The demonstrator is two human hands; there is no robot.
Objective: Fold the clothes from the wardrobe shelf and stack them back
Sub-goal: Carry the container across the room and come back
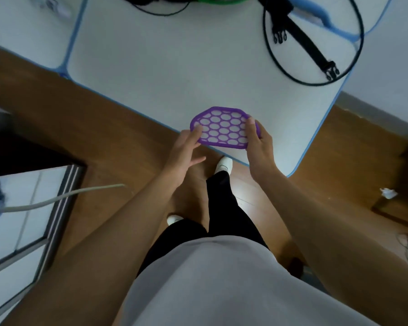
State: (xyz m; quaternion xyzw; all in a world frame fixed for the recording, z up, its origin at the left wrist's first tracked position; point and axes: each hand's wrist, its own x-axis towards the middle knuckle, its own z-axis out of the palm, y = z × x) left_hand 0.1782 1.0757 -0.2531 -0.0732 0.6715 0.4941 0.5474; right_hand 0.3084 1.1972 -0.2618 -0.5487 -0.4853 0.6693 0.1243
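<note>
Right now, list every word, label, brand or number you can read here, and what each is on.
None: no readable text shows on the purple honeycomb mat, the white table, the black strap or the grey shirt.

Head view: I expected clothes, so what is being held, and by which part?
A purple perforated mat, by its side edges: the right hand grips the right edge, thumb on top; the left hand touches the left edge with straight fingers.
</note>
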